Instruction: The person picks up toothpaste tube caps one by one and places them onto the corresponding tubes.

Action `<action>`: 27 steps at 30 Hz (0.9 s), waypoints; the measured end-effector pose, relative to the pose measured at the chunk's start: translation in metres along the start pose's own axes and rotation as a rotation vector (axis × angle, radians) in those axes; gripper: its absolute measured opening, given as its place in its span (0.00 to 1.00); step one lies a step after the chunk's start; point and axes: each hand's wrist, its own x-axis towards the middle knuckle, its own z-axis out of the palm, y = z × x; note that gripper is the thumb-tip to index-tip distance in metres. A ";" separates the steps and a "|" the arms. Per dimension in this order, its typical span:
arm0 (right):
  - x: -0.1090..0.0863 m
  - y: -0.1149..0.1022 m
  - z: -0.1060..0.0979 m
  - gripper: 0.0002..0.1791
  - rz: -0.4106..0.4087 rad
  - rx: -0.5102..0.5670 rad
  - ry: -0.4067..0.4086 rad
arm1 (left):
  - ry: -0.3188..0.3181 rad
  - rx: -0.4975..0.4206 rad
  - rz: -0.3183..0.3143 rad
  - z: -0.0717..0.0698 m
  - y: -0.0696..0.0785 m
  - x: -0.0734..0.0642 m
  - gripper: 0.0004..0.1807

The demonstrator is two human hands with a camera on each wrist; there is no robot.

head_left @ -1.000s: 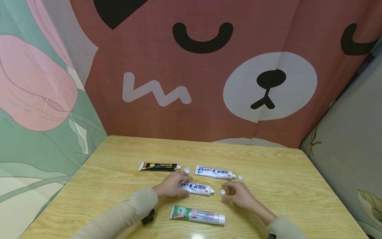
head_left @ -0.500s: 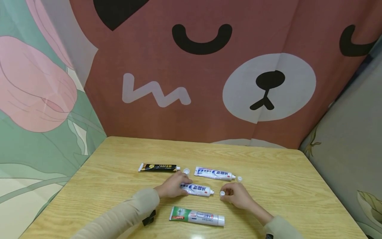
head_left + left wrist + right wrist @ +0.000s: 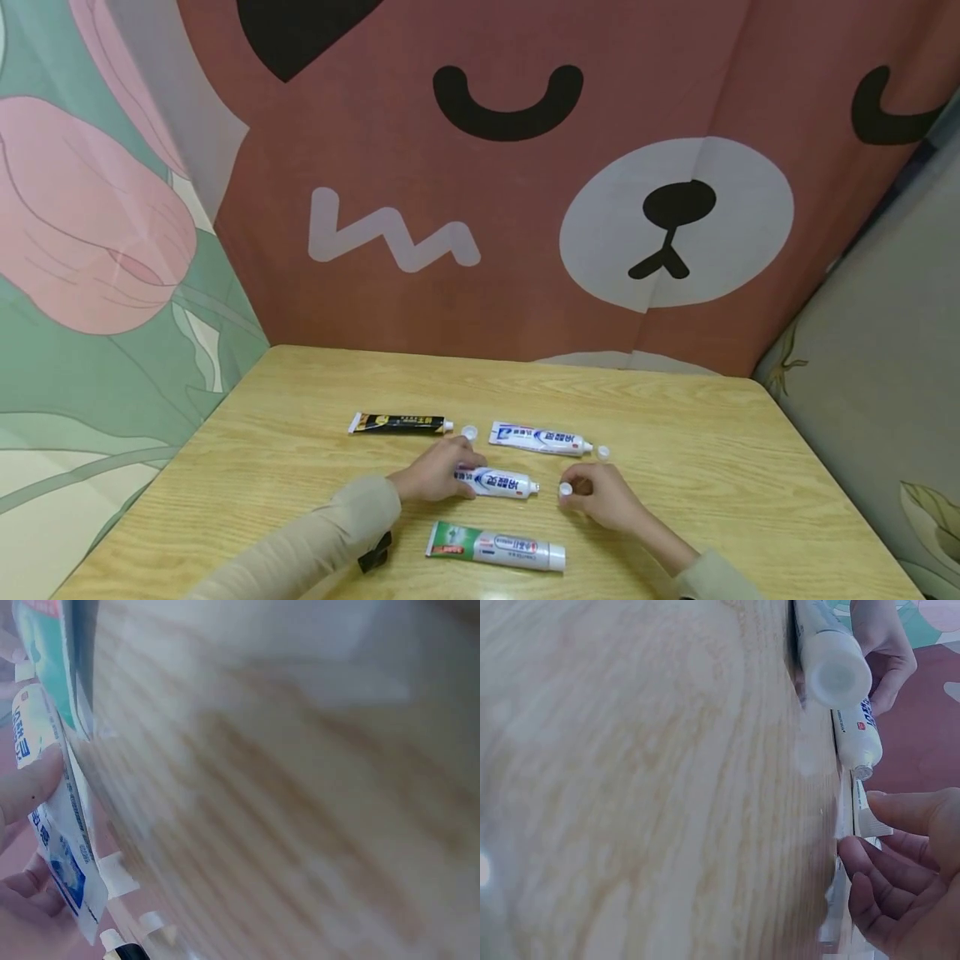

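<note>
My left hand (image 3: 438, 469) grips a white toothpaste tube with blue lettering (image 3: 501, 482) by its tail end, and its bare nozzle points right. In the left wrist view, thumb and fingers lie on either side of this toothpaste tube (image 3: 64, 802). To the right of the nozzle, my right hand (image 3: 606, 496) pinches a small white cap (image 3: 566, 490) between thumb and finger. The right wrist view shows the ribbed cap (image 3: 873, 823) under the thumb, a short gap from the nozzle (image 3: 862, 772).
Behind lie a black toothpaste tube (image 3: 401, 424) and another white toothpaste tube (image 3: 540, 438), both uncapped, with loose white caps (image 3: 469, 432) by their nozzles. A capped green and silver toothpaste tube (image 3: 495, 547) lies in front on the wooden table (image 3: 720, 450). A printed cloth (image 3: 390, 317) hangs behind.
The fingers of my right hand have closed on the white cap, which is now slightly farther right from the nozzle. My left hand keeps its grip on the toothpaste tube.
</note>
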 end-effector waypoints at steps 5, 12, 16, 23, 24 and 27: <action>-0.001 0.000 -0.001 0.09 0.030 0.027 -0.007 | -0.006 -0.063 0.003 0.001 -0.002 0.000 0.24; -0.003 0.001 -0.003 0.10 0.030 0.043 -0.004 | 0.011 -0.112 -0.024 -0.001 -0.001 -0.001 0.21; -0.004 0.002 -0.004 0.10 0.030 0.049 0.003 | 0.026 -0.107 -0.027 -0.001 -0.001 -0.001 0.21; -0.005 0.001 -0.007 0.11 0.030 0.067 0.025 | 0.064 -0.115 0.013 -0.005 0.005 -0.002 0.18; -0.005 0.001 -0.008 0.12 0.025 0.067 0.032 | 0.070 -0.118 0.021 -0.005 0.005 -0.002 0.18; -0.005 0.000 -0.008 0.13 0.031 0.061 0.055 | 0.084 -0.126 0.038 -0.006 0.006 -0.002 0.17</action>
